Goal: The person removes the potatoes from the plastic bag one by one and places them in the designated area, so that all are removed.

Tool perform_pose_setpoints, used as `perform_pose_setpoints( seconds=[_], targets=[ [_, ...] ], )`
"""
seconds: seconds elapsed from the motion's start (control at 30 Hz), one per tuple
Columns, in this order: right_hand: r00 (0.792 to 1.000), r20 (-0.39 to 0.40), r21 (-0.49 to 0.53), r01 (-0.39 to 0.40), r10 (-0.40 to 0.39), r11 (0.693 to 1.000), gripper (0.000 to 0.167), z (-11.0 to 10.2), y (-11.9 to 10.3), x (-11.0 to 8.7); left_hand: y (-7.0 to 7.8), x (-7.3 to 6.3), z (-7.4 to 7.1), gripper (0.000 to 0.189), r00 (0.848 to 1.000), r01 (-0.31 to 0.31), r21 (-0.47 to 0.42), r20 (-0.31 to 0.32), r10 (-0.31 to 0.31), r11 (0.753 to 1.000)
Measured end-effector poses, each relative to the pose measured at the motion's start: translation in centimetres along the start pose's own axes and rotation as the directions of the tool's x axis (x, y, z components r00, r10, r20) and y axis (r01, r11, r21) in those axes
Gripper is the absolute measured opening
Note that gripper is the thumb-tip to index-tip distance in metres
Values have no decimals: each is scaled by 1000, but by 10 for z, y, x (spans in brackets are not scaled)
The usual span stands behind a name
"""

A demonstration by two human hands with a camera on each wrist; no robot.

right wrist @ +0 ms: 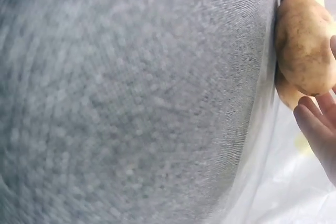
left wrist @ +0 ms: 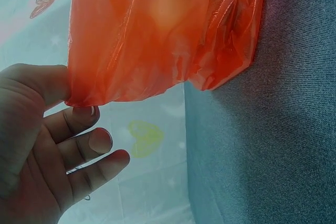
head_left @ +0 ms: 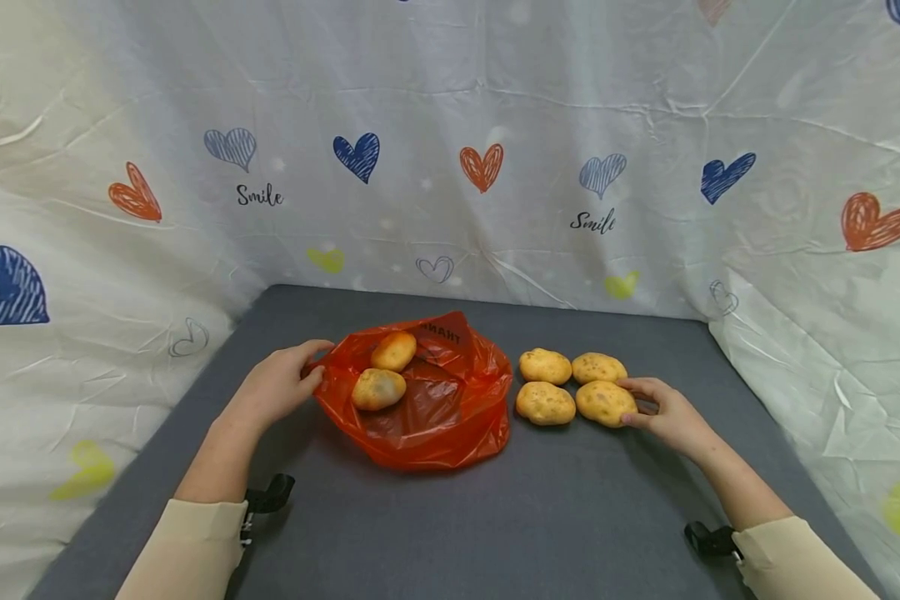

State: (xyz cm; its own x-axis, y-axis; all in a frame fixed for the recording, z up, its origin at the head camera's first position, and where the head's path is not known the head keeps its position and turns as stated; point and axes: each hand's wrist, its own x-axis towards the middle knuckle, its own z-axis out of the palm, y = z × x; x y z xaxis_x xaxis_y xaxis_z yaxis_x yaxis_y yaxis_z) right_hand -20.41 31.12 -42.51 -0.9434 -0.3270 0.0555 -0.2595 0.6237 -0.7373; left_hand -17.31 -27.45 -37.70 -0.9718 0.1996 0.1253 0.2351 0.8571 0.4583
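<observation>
A thin red plastic bag (head_left: 450, 417) lies spread with its mouth up, and two potatoes (head_left: 378, 389) show inside it. At its left rim my left hand (head_left: 277, 385) pinches the plastic between thumb and index finger; the left wrist view shows the other fingers spread below the rim. Right of the bag, several potatoes (head_left: 545, 403) sit close together in two rows. My right hand (head_left: 667, 414) has its thumb and fingers around the right end of the front right potato (head_left: 606, 404). That potato (right wrist: 304, 45) still sits among the others.
A dark grey cloth (head_left: 450, 533) covers the table. White sheeting (head_left: 420, 83) printed with hearts hangs behind the table and along both sides. Black straps (head_left: 270, 493) are on both wrists, by the cream sleeves.
</observation>
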Motion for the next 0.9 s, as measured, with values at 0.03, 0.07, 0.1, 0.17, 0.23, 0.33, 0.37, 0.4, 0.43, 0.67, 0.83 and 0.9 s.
perform_pose_setpoints(
  seconds=[0.03,0.07,0.1,0.17,0.23,0.33,0.37,0.4,0.43,0.67,0.83,0.9],
  targets=[
    [1000,-4,-8,2,-2,1000,59,0,-1,0,0,0,0,42,1000,1,0,1,-1,1000],
    [1000,-10,-14,5,-5,1000,60,-1,-2,-1,0,0,0,42,1000,3,0,3,-3,1000],
    [1000,-19,-25,3,-3,1000,60,-1,-3,-1,0,0,0,42,1000,4,1,3,-4,1000],
    [999,-40,-48,-7,5,999,62,-2,-9,-2,0,-1,1,43,1000,4,3,4,-4,1000],
    [998,-64,-61,-12,9,998,63,-3,-16,-3,0,-1,1,43,1000,2,2,6,-2,1000],
    [994,-105,-64,12,-19,998,60,0,-27,-2,1,-1,2,43,1000,3,2,3,-3,1000],
    [992,-116,-57,32,-38,998,59,2,-32,-2,1,-1,2,43,1000,5,3,1,-5,1000],
    [991,-123,-49,53,-58,997,58,5,-37,-1,1,-1,2,43,1000,6,2,-1,-6,1000],
    [989,-128,-38,75,-79,996,56,8,-42,1,1,-1,2,43,1000,7,3,-4,-7,1000],
    [973,-98,59,216,-210,975,50,41,-88,23,3,0,4,42,1000,-1,8,-19,1,1000],
    [956,-31,134,294,-293,946,52,71,-119,48,4,0,5,42,1000,7,5,-24,-6,1000],
    [954,3,138,295,-298,945,53,83,-129,55,4,0,6,42,1000,8,7,-24,-8,1000]
  ],
)
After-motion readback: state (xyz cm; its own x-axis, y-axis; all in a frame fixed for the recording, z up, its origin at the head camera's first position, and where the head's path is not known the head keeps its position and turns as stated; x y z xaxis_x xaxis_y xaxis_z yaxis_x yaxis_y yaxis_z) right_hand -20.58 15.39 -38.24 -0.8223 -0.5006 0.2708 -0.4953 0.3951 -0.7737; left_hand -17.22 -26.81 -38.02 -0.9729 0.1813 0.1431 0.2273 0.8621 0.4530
